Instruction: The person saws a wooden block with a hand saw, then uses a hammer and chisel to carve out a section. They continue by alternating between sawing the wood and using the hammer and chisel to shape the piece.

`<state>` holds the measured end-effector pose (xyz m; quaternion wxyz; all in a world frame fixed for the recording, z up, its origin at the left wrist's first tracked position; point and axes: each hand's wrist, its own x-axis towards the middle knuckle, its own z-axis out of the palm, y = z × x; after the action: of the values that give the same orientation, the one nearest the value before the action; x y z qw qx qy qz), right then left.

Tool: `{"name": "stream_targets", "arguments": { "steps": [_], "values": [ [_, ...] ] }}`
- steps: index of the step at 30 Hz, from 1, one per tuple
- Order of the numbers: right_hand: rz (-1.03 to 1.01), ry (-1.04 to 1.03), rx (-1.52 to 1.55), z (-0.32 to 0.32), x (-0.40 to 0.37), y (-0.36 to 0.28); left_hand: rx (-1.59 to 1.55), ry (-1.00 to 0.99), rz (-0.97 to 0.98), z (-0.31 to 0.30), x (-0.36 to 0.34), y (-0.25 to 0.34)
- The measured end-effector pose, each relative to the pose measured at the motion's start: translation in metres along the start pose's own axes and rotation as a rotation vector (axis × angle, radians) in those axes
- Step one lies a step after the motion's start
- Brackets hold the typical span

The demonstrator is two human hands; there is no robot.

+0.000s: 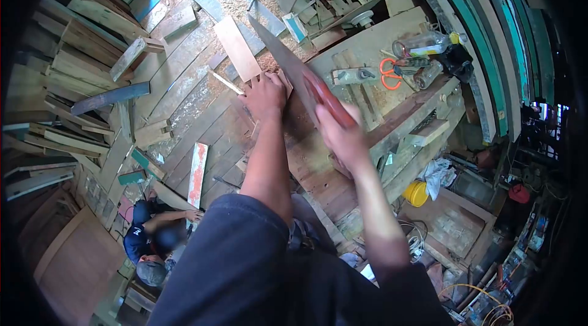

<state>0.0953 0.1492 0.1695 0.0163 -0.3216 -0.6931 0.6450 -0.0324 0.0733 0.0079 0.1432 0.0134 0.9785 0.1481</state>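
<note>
My right hand (344, 139) is wrapped round the red-brown wooden handle of a hand saw (283, 56), whose grey blade points up and to the left. The hand is slightly blurred. Just left of the blade, my left hand (267, 94) presses down with bent fingers on the near end of a light wooden board (237, 49). That board sticks out past the workbench (331, 176) edge. Whether the saw teeth touch the wood cannot be made out.
Orange-handled scissors (391, 73), a glass bottle (421, 44) and a jar (429, 73) lie on the bench at right. A person (144, 234) crouches at lower left beside a paint-worn plank (198, 174). Wood scraps and sawdust cover the floor; a yellow bucket (416, 193) stands at right.
</note>
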Motion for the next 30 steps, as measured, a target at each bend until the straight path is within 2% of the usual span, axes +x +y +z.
{"name": "stream_targets", "arguments": {
  "steps": [2, 4, 5, 8, 10, 12, 13, 15, 16, 17, 18, 19, 20, 22, 23, 24, 26, 28, 29, 30],
  "values": [
    [-0.007, -0.013, 0.093, 0.013, 0.034, 0.007, -0.020, -0.042, -0.033, -0.009, 0.000, 0.005],
    [-0.123, 0.035, -0.090, 0.023, 0.035, -0.001, -0.015, -0.097, -0.037, -0.014, -0.003, 0.003],
    [-0.175, 0.029, -0.115, 0.020, 0.018, -0.005, -0.015, -0.104, -0.040, -0.016, -0.004, 0.003],
    [-0.143, -0.035, -0.247, -0.005, -0.065, -0.049, -0.009, -0.046, -0.048, 0.001, 0.000, 0.000],
    [-0.073, -0.014, -0.457, -0.018, -0.127, -0.086, 0.006, -0.004, -0.049, 0.001, 0.000, 0.001],
    [0.246, -0.066, -0.319, -0.023, -0.154, -0.118, 0.014, -0.014, -0.035, -0.001, 0.000, 0.002],
    [0.245, -0.067, -0.324, -0.020, -0.149, -0.110, 0.028, -0.024, -0.027, -0.002, 0.000, 0.002],
    [-0.159, 0.018, -0.323, -0.007, -0.130, -0.069, 0.032, -0.037, -0.028, -0.005, 0.000, 0.004],
    [-0.134, 0.050, -0.314, 0.003, -0.103, -0.051, 0.041, -0.048, -0.025, -0.006, 0.000, 0.003],
    [-0.287, 0.059, -0.312, 0.015, -0.070, -0.014, 0.045, -0.046, -0.024, -0.003, 0.000, 0.000],
    [-0.293, 0.048, -0.190, 0.028, -0.039, -0.007, 0.015, -0.053, -0.008, 0.004, 0.002, -0.004],
    [-0.230, 0.061, -0.287, 0.039, -0.012, 0.002, -0.017, -0.054, 0.009, 0.011, 0.005, -0.008],
    [-0.305, 0.067, -0.316, 0.049, 0.005, 0.006, -0.013, -0.039, 0.009, 0.024, 0.010, -0.015],
    [-0.209, 0.025, -0.349, 0.052, 0.001, -0.006, -0.157, 0.160, 0.120, 0.027, 0.004, -0.024],
    [-0.188, 0.031, -0.326, 0.048, -0.009, -0.005, -0.072, -0.001, 0.085, 0.029, 0.007, -0.024],
    [-0.179, 0.041, -0.309, 0.040, -0.017, -0.006, -0.075, -0.003, 0.102, 0.015, 0.004, -0.014],
    [-0.104, 0.031, -0.166, 0.018, -0.066, -0.029, 0.020, -0.068, -0.028, -0.002, 0.002, 0.002],
    [-0.071, 0.029, -0.391, -0.002, -0.126, -0.062, 0.011, -0.074, -0.018, -0.003, 0.000, 0.001],
    [0.109, -0.019, -0.306, -0.007, -0.151, -0.086, 0.016, -0.061, -0.007, 0.000, 0.001, 0.001],
    [0.103, -0.042, -0.371, -0.014, -0.170, -0.095, 0.024, -0.047, 0.002, 0.002, 0.002, 0.000]
  ]
}}
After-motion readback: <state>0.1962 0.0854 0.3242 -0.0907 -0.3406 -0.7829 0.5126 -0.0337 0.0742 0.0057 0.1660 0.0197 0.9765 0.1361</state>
